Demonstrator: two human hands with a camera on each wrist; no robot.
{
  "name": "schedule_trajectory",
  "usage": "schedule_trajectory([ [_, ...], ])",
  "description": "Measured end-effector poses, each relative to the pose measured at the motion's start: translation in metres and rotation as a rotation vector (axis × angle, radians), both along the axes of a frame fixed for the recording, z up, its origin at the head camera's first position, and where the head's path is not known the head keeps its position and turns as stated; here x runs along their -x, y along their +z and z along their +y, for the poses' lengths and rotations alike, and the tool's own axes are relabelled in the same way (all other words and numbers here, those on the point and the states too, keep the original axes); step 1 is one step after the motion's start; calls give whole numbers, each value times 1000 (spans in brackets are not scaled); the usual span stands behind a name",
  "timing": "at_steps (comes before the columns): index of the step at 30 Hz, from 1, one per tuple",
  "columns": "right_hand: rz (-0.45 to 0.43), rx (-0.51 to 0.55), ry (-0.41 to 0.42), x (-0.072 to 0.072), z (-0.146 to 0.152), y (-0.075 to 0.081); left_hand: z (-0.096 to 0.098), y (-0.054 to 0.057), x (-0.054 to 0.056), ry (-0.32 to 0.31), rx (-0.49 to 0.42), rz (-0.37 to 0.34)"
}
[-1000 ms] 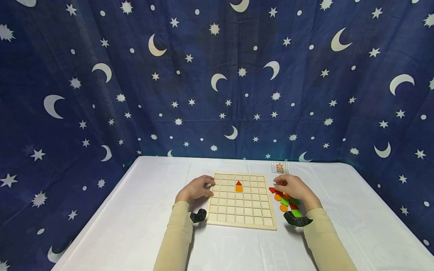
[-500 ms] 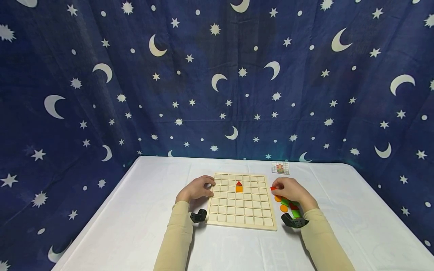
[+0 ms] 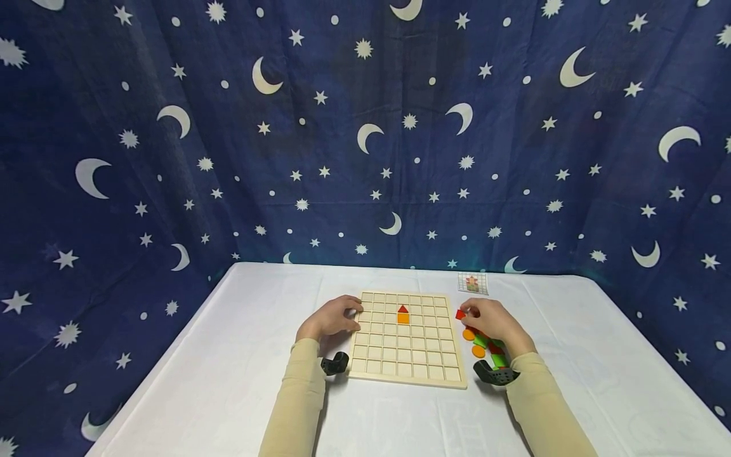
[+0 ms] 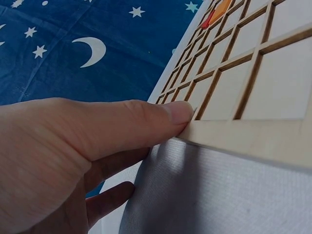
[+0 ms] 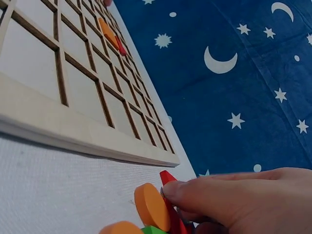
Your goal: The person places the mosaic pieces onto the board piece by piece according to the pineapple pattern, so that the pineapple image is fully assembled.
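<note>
A wooden grid board [image 3: 407, 383] lies on the table, an orange square [image 3: 403, 318] and a red triangle [image 3: 403, 309] set in its cells. At its left edge rests my left hand [image 3: 331, 317]; the left wrist view shows the thumb [image 4: 170, 114] touching the rim. Just beyond the board's right edge, my right hand [image 3: 492, 319] pinches a flat red piece [image 3: 460, 314] between thumb and fingers. Beneath and beside that hand lie loose pieces, including orange discs [image 3: 478, 351], green pieces [image 3: 499, 360] and red ones [image 3: 494, 348]; the hand partly hides them.
A small card [image 3: 473, 283] printed with a grid and a coloured figure lies behind the right hand. White cloth [image 3: 228, 393] covers the table. A dark blue curtain [image 3: 320, 152] with moons and stars hangs behind it.
My right hand has come down slightly and closed its fingertips on a red piece from the loose pieces, which now shows at the fingertips. The left hand and the board have stayed put.
</note>
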State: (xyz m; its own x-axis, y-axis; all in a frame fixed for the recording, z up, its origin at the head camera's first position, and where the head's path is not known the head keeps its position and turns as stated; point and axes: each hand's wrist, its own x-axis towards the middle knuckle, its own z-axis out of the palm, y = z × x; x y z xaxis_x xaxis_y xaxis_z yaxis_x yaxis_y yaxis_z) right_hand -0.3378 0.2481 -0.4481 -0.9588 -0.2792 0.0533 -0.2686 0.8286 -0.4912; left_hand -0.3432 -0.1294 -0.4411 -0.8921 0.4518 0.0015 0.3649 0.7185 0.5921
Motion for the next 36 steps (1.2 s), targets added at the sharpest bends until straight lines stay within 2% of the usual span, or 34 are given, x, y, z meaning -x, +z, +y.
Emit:
schedule_trajectory([
  [2,10,-5,12,2,0,-1,0,-1,1,13,-8,-20],
  [6,24,-5,35,3,1,-2,1,-2,3,16,7,-13],
  [14,18,-28,82,3,-2,-2,2,0,1,9,8,-8],
  [21,-30,-19,24,1,-5,-1,2,1,1,17,5,-21],
  [28,-45,-7,4,2,-3,0,1,0,1,12,7,-15],
  [33,-30,5,-59,1,-2,1,1,0,1,22,1,-19],
  [36,13,15,-75,1,-5,2,2,1,1,21,5,-12],
])
